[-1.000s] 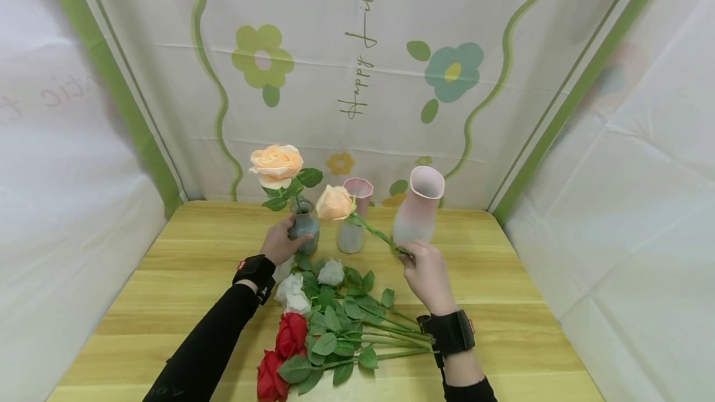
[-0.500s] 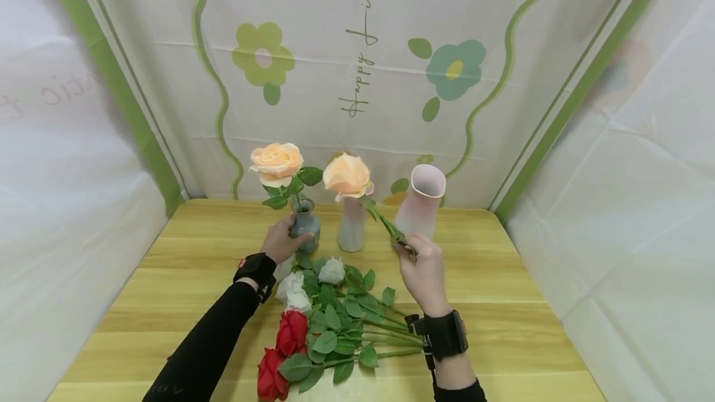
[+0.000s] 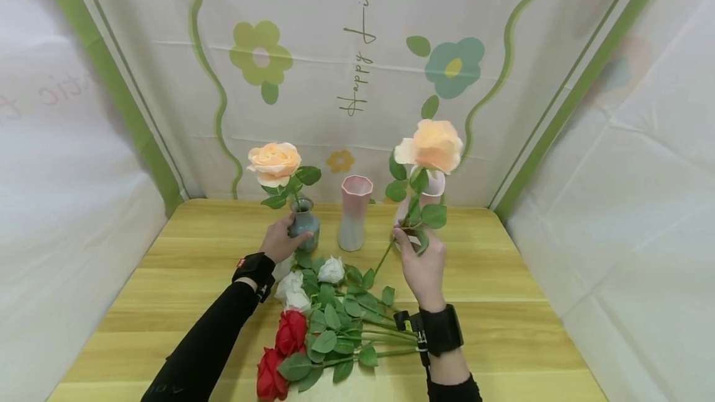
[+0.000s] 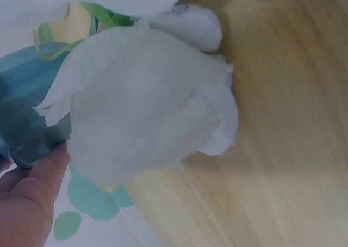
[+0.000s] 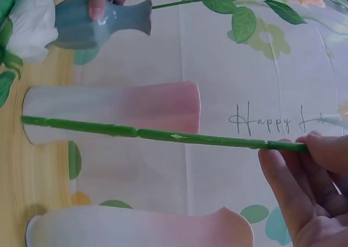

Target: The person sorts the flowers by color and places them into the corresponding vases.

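My left hand (image 3: 277,242) grips the small blue-grey vase (image 3: 306,229) at the back left of the table. One peach rose (image 3: 275,162) stands in that vase. In my right hand (image 3: 427,270) a second peach rose (image 3: 437,146) is pinched by its stem, bloom up. Its head overlaps the wide pink-and-white vase (image 3: 400,216) behind it in the head view. From the right wrist, its bare green stem (image 5: 163,136) crosses in front of the narrow pink-and-white vase (image 5: 109,103). In the left wrist view, a white rose (image 4: 141,105) hides part of the blue-grey vase.
Several roses lie in a pile in front of the vases, with red blooms (image 3: 292,334), white blooms (image 3: 293,292), green leaves and stems (image 3: 385,335) pointing right. A printed white cloth (image 3: 313,79) hangs behind the wooden table (image 3: 503,278).
The peach rose in my right hand has swung from leaning left to upright, its bloom moving right and up. My left hand stays on the blue-grey vase.
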A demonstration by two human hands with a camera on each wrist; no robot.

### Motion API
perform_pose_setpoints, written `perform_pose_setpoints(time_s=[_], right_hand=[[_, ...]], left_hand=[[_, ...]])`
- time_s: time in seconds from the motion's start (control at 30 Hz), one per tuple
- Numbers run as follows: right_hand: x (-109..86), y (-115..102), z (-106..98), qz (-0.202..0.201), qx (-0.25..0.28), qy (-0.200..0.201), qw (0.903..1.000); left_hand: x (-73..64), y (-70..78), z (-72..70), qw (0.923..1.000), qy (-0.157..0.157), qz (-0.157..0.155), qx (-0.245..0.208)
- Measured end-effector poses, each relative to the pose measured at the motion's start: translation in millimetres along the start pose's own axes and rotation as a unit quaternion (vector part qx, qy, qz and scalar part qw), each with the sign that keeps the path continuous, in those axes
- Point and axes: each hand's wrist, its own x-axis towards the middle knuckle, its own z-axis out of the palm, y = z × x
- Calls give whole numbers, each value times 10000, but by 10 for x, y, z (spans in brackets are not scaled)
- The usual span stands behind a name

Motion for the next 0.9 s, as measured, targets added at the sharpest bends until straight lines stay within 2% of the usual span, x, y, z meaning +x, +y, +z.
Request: perform_pose_setpoints(time_s=[0.07,0.13,0.2,0.23,0.3,0.43,0.6,0.73,0.9], right_hand=[[157,-543,8,89,309,71,9995],[343,-1179,17,112,557,153,9983],[509,-1737,31,303,695,236,9968],[569,-1951,36,400,781,247,9958],[623,-2118,59,563,828,275,9946],[679,-2294,104,728,966,313,9922],[707,-2149,173,812,1186,477,9885],[788,-2060,247,880,1675,587,9802],[911,-2073,345,587,2294,635,9695]], left_hand=[[6,-7,-5,10000,-11,-5,10],[11,-11,-11,10000,-17,-9,1],[13,-13,-18,10000,9,27,-3],[15,-17,-17,10000,25,43,10],[17,-25,-12,10000,36,43,22],[14,-39,4,10000,-45,-24,30],[14,-33,8,10000,-38,-59,-5],[16,-40,1,10000,-8,-9,16],[21,-53,8,10000,-31,11,13]])
